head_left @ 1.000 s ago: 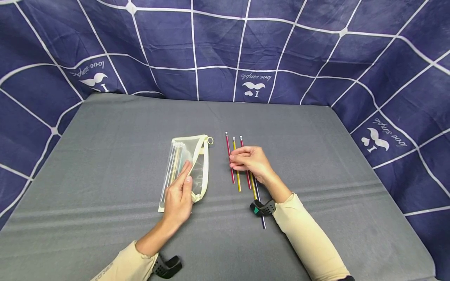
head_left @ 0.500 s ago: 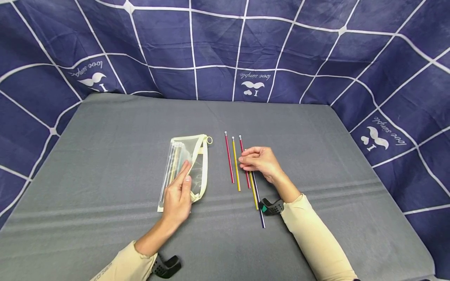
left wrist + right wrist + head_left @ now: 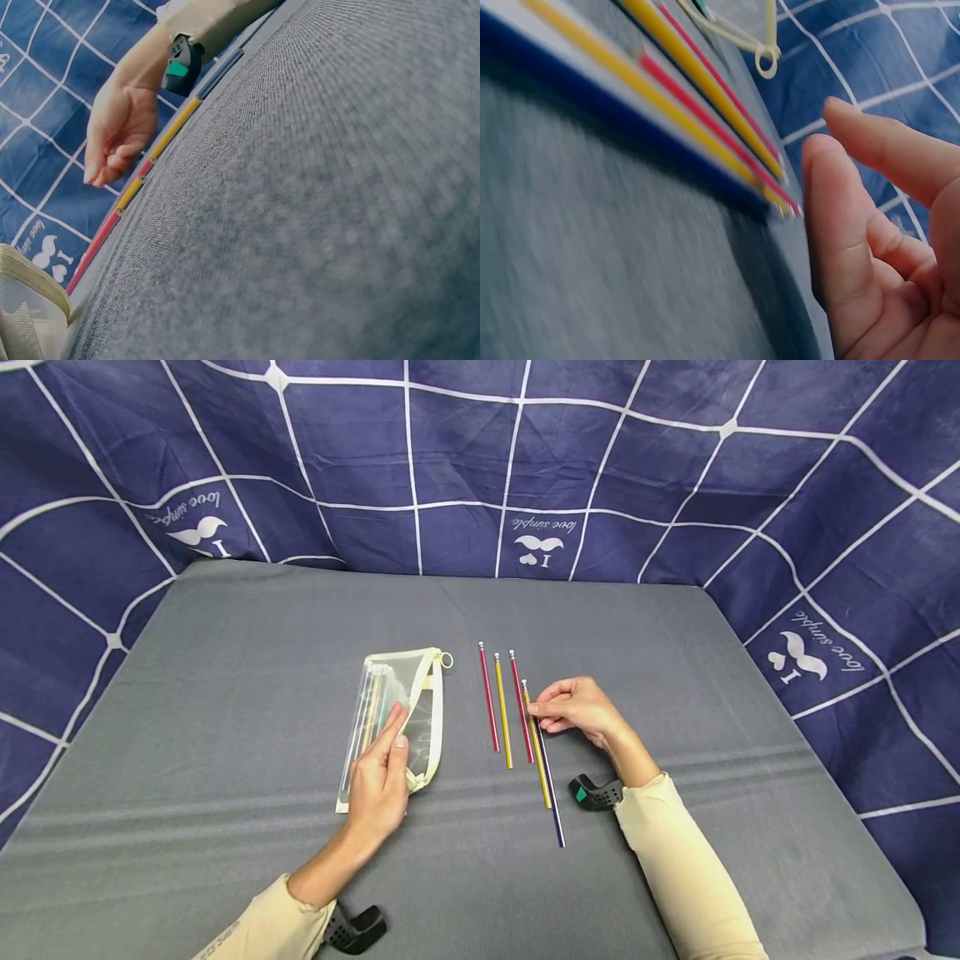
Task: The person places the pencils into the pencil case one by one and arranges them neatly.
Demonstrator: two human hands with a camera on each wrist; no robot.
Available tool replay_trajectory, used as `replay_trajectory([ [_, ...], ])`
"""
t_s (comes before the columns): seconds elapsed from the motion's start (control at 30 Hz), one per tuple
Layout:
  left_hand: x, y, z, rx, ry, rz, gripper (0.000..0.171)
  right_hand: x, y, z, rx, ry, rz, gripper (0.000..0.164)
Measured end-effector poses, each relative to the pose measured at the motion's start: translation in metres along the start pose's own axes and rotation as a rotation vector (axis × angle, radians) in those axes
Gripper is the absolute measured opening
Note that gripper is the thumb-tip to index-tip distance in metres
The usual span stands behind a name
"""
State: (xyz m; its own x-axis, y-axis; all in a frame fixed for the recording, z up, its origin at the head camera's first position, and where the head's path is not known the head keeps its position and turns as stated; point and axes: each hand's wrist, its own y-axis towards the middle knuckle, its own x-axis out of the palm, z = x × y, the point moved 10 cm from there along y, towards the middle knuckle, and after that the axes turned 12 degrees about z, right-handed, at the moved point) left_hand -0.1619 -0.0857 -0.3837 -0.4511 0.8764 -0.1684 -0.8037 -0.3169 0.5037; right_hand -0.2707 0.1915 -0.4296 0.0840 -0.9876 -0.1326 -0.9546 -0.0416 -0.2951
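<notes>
**Resting your left hand [image 3: 380, 789] on the zip pouch [image 3: 423, 714], right hand [image 3: 579, 708] at the dark blue pencil [image 3: 552, 787]**

Your left fingers lie straight along the see-through pouch, which sits left of the pencils on the grey table [image 3: 697, 693]. Your right thumb and forefinger leave a narrow gap with nothing between them; whether they touch the dark blue pencil, you cannot tell. Leftward from it lie a yellow pencil [image 3: 540, 770], a red one [image 3: 522, 710], another yellow one [image 3: 503, 714] and another red one [image 3: 489, 702]. Upside down to you, the blue cloth [image 3: 465, 452] reads "love simple" and "I", beside a heart and moustache. Your left sleeve [image 3: 277, 922] bears lettering too small to read.
</notes>
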Motion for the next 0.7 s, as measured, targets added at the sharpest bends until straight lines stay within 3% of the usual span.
replay_trajectory([
  [0.2, -0.001, 0.0, 0.0, 0.003, 0.006, 0.0, 0.035, -0.009, 0.0, 0.008, 0.041, -0.118, -0.032, 0.013],
  [0.47, 0.0, 0.0, 0.0, 0.005, 0.006, -0.008, 0.035, -0.004, -0.007, 0.016, 0.093, -0.3, -0.123, 0.02],
  [0.7, 0.001, 0.0, -0.001, -0.001, 0.012, -0.011, 0.035, -0.003, -0.009, 0.014, 0.071, -0.344, -0.128, 0.018],
])
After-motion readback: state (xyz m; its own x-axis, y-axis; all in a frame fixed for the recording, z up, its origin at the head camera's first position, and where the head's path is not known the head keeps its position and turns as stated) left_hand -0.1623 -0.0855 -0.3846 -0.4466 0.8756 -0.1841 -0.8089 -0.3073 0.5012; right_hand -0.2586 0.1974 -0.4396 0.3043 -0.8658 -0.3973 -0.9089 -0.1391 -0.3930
